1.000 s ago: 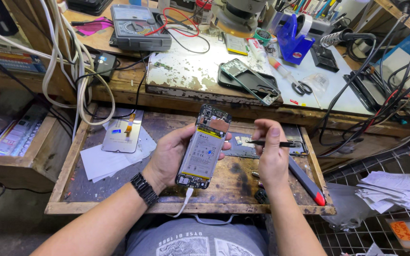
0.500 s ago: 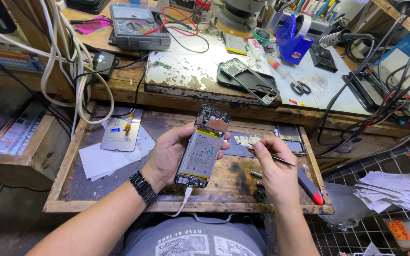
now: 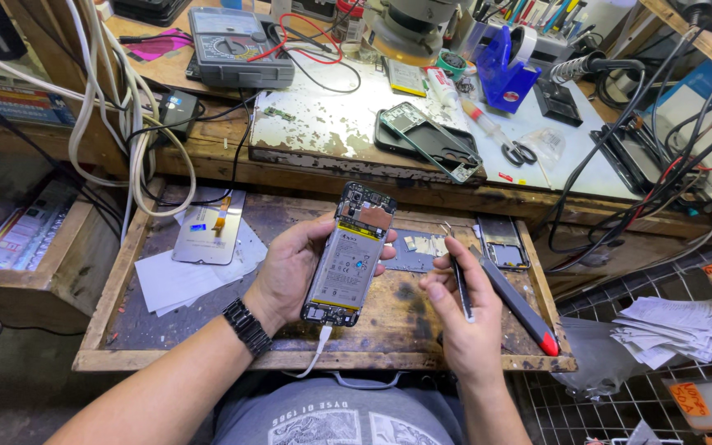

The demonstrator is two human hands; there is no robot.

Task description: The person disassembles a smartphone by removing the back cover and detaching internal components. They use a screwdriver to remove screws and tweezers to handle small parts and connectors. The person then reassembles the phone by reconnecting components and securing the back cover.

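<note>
Head view: left hand [image 3: 290, 272] grips an opened phone [image 3: 349, 255] above the wooden tray [image 3: 208, 359]. Right hand [image 3: 463, 317], just right of the phone, grasps tweezers [image 3: 460, 284].

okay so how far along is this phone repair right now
Done: the phone has its back cover off, battery and board exposed; a separate display panel lies on paper. In hand: left hand holds the phone, right hand holds tweezers. Left: it is still open, a cable plugged in below.

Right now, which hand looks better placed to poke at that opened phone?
Probably the right hand: it holds tweezers beside the opened phone, while the left hand is occupied gripping that phone.
</note>
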